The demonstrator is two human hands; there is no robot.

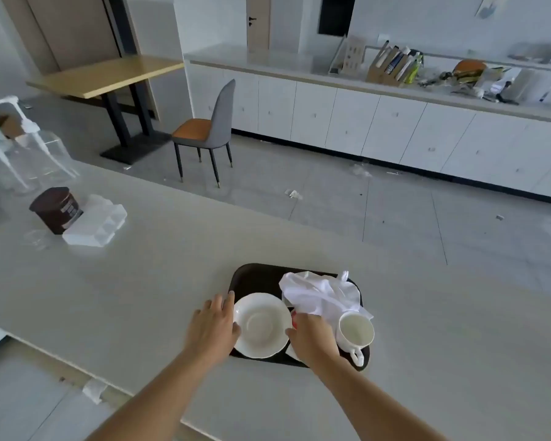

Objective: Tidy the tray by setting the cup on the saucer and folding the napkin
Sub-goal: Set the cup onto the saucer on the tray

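Note:
A dark brown tray (255,276) lies on the pale counter in front of me. On its left part sits a white saucer (261,324), with nothing on it. A crumpled white napkin (322,292) covers the tray's back right. The white cup (355,329) stands upright at the front right, handle toward me, directly on the tray. My left hand (215,324) rests at the tray's left edge with straight fingers, thumb against the saucer's rim. My right hand (312,337) is between saucer and cup, thumb at the saucer's right rim, fingers hidden at the napkin's near edge.
A dark brown jar (56,210) and a clear plastic box (97,221) stand at the counter's far left, with clear pump bottles (29,148) behind them. A small red thing (294,317) shows between saucer and napkin. Beyond the counter are floor and a chair (209,128).

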